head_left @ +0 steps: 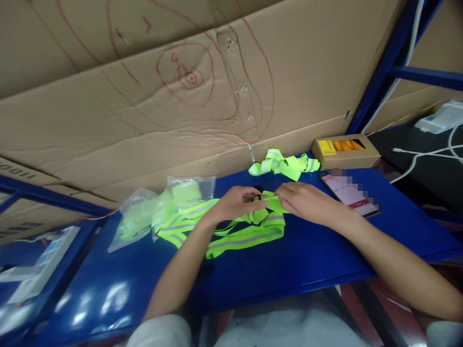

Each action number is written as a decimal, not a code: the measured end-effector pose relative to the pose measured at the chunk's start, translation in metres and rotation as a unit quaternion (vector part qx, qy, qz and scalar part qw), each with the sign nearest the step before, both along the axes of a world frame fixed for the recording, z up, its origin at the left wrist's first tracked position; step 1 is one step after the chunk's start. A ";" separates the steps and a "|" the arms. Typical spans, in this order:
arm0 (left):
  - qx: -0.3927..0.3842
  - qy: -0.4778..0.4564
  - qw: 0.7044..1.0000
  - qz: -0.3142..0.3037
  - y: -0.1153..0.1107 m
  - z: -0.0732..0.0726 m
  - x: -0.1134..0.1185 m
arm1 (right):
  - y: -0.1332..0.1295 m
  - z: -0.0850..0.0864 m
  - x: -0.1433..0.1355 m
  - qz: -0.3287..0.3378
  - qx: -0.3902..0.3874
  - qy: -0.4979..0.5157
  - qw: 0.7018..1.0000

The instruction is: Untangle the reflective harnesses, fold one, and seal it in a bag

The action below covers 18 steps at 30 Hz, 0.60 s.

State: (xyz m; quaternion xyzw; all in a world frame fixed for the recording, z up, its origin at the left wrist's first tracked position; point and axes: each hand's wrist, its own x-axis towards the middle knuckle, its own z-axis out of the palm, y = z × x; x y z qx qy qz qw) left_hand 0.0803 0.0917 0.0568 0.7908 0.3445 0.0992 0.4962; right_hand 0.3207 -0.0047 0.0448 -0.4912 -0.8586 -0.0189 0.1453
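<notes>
A neon yellow-green reflective strap [249, 239] with silver stripes lies in loose loops on the blue table. Over its upper part, my left hand [233, 205] is curled, thumb and fingers closed around the webbing beside a small dark piece that I cannot make out clearly. My right hand [300, 200] is at the right of it, palm down, its fingers pressed together on another stretch of the same strap. Between the two hands a short length of webbing shows. The fingertips of both hands are partly hidden.
Clear plastic bags [141, 217] with more neon material lie left of the strap. A second bundled reflective strap [284, 164] rests against the cardboard wall [144, 106]. At right are a phone [349, 193] and an open-windowed cardboard box [347, 152]. The blue table [275, 274] has a near edge by my body.
</notes>
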 end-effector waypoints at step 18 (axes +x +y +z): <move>0.130 -0.073 0.989 0.023 -0.022 0.023 0.003 | 0.006 -0.002 0.000 0.082 -0.078 0.310 0.944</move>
